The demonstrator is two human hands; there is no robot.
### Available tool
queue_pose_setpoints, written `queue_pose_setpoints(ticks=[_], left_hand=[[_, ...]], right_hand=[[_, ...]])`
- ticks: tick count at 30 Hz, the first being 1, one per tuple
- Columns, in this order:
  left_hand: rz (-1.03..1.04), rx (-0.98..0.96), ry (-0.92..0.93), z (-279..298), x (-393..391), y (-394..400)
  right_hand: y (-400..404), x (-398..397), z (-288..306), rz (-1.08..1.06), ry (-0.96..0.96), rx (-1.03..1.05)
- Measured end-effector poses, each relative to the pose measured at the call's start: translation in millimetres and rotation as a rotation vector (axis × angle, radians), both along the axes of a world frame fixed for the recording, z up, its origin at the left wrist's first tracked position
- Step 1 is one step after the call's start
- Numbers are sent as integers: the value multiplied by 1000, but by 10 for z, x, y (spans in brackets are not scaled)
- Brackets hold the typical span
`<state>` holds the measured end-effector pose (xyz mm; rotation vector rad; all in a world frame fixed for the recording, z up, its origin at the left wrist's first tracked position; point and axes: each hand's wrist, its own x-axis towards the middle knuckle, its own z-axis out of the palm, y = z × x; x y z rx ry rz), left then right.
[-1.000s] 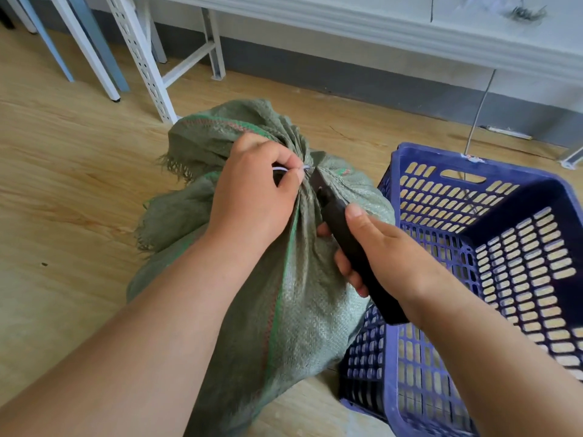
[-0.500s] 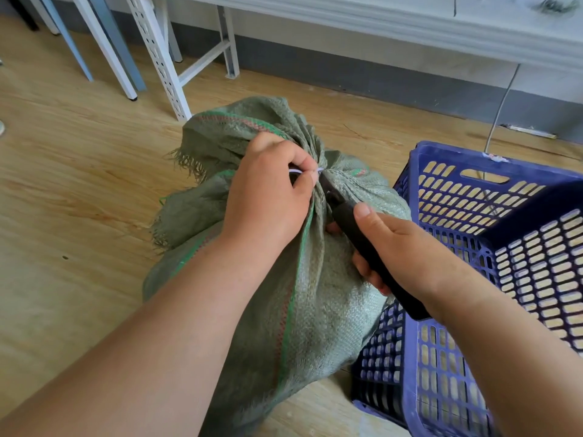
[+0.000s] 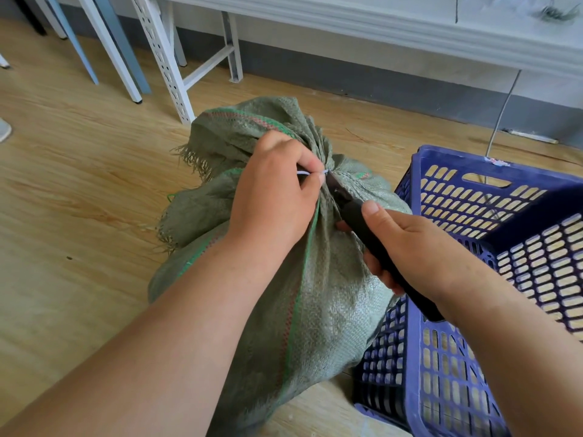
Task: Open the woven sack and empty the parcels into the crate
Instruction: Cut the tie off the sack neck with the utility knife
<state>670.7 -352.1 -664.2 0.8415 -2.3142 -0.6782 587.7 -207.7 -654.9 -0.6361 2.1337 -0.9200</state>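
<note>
1. While the sack (image 3: 315, 294) stands upright on the wood floor (image 3: 79, 216) at frame centre, its neck is bunched and tied shut with a thin white tie (image 3: 310, 175); green and red stripes run down the weave, and a frayed flap of the mouth folds over toward 10 o'clock.
2. Left hand (image 3: 271, 200): fingers curled, thumb and forefinger pinching the white tie at the neck, heel of the hand resting on the sack.
3. Right hand (image 3: 407, 244): wrapped round the black handle of a utility knife (image 3: 362, 228), thumb laid along the top. Knife tip sits at the tie, just beside the left fingertips; can't tell if the blade has cut through it.
4. Parcels: not visible, sack closed.
5. Crate (image 3: 473, 222): blue-purple slotted plastic, at 3 to 5 o'clock of the sack, its near wall touching the sack's side. What shows of the inside holds nothing; the right forearm covers part of it.
6. White perforated metal frame legs (image 3: 164, 58) at 11 o'clock, behind the sack; paler blue legs (image 3: 79, 48) further left.
7. Grey baseboard and a white ledge (image 3: 378, 29) run across 12 o'clock; a thin grey cable (image 3: 501, 115) drops from the ledge down behind the crate's far rim at 2 o'clock.
</note>
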Motion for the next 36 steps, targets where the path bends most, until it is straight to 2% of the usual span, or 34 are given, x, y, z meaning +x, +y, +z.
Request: queue_pose_setpoints(ticks=[8, 28, 32, 36], left_hand=[[15, 35, 21, -2, 15, -25], [-15, -44, -36, 45, 19, 42], [-10, 6, -11, 62, 66, -11], [-42, -7, -83, 84, 95, -36]], right_hand=[[-41, 42, -8, 17, 59, 26], [-71, 53, -22, -66, -19, -53], [-86, 58, -25, -51, 5, -83], [-90, 53, -26, -55, 27, -85]])
